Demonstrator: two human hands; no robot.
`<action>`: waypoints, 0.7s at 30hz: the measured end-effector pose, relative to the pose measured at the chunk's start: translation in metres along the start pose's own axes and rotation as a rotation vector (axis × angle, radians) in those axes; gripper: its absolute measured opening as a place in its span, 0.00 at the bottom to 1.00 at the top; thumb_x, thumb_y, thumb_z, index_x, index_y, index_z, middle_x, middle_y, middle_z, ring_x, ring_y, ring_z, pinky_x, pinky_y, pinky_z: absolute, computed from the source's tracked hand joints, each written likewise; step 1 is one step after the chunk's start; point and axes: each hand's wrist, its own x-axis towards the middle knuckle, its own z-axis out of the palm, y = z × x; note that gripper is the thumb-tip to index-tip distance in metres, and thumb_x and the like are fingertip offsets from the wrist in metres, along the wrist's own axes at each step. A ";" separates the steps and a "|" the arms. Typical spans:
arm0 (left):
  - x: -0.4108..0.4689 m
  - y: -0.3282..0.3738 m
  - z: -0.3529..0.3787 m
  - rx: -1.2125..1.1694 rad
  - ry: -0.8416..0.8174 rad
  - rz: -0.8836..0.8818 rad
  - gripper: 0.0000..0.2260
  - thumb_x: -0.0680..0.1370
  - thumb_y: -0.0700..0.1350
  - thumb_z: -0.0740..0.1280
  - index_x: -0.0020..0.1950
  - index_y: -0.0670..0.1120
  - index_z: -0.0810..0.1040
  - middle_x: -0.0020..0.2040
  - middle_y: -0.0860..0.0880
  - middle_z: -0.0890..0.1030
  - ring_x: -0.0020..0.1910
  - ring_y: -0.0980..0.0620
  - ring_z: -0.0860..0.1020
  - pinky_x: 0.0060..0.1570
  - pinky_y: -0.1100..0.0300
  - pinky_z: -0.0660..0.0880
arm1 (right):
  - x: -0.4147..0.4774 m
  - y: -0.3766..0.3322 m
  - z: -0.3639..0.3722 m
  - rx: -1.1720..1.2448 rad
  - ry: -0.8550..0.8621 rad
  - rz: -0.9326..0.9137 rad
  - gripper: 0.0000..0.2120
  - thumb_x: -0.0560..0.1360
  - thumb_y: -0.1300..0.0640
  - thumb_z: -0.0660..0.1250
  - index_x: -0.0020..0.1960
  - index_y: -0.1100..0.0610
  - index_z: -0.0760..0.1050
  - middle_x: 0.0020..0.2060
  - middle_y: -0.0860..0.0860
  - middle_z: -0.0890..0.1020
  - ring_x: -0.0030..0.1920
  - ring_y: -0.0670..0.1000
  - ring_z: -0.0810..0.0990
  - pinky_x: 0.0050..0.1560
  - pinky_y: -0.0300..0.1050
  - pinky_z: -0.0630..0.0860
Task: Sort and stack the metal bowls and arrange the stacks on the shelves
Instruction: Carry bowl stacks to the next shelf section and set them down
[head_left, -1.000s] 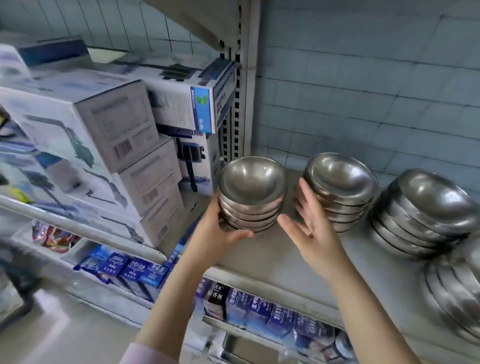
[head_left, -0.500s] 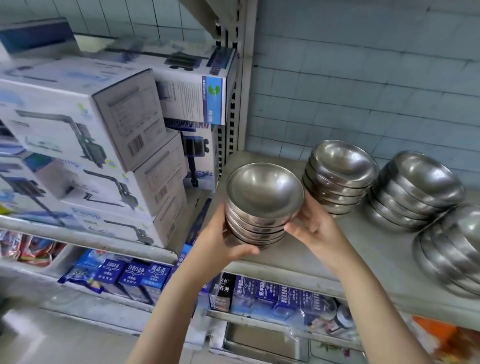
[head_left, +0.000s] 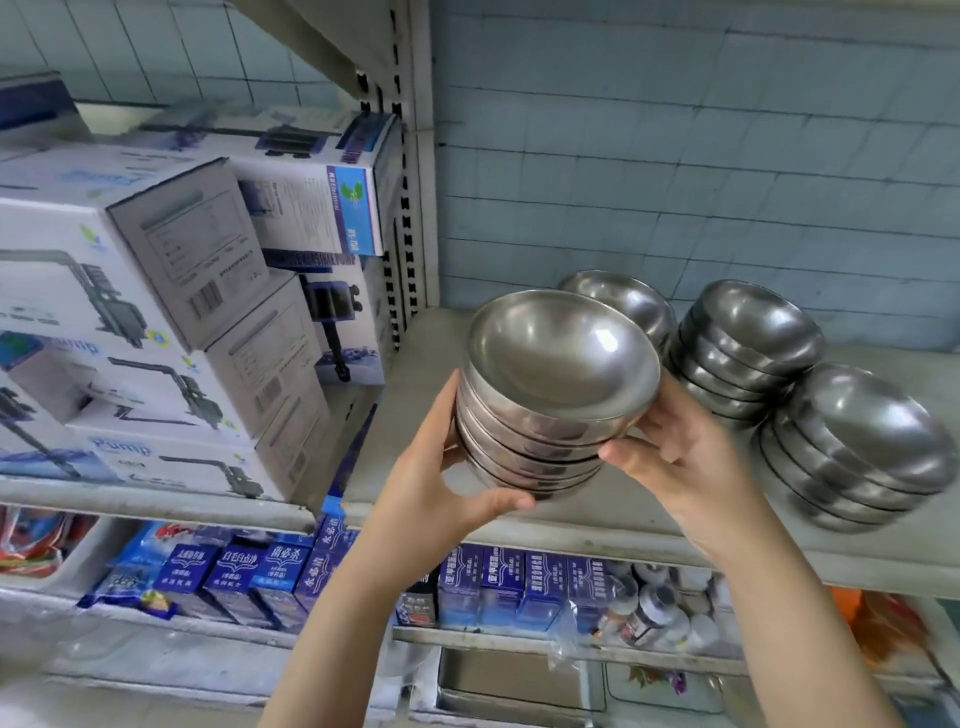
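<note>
Nearest the camera, two bare forearms reach up from the bottom edge. The left hand cups the lower left side of a stack of metal bowls, its thumb wrapped under the bottom bowl; the right hand presses against the stack's right side, fingertips on the lower bowls. Each grip is clamped on that stack, which is held tilted toward the camera, over the front part of the grey shelf; whether its base touches the shelf cannot be told.

Below the shelf edge, a lower level holds rows of small blue boxes and some bottles.

To the right, a second stack of bowls stands on the shelf near the front. Further back a third stack sits just beside it, and a fourth stack shows partly behind the held bowls.

On the left, white pump cartons are piled on the neighbouring shelf, beside a slotted upright post. Behind everything is a pale tiled wall
</note>
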 end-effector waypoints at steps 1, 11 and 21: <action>-0.001 0.006 0.010 -0.014 -0.001 0.009 0.49 0.64 0.50 0.80 0.78 0.53 0.56 0.68 0.57 0.75 0.67 0.58 0.73 0.68 0.54 0.70 | -0.007 -0.005 -0.009 -0.011 0.017 -0.014 0.43 0.61 0.36 0.78 0.71 0.49 0.69 0.62 0.45 0.81 0.65 0.48 0.78 0.58 0.38 0.77; -0.014 0.078 0.163 -0.157 -0.142 0.060 0.46 0.61 0.52 0.82 0.75 0.52 0.64 0.60 0.61 0.80 0.60 0.60 0.77 0.58 0.69 0.72 | -0.122 -0.046 -0.147 -0.046 0.263 -0.047 0.35 0.63 0.46 0.78 0.68 0.50 0.72 0.61 0.43 0.82 0.62 0.44 0.80 0.57 0.34 0.76; -0.046 0.148 0.365 -0.166 -0.444 0.127 0.43 0.64 0.49 0.80 0.75 0.54 0.64 0.59 0.56 0.81 0.58 0.57 0.80 0.60 0.54 0.76 | -0.278 -0.057 -0.306 -0.144 0.553 -0.019 0.27 0.68 0.57 0.71 0.67 0.57 0.74 0.60 0.46 0.84 0.61 0.46 0.82 0.58 0.37 0.76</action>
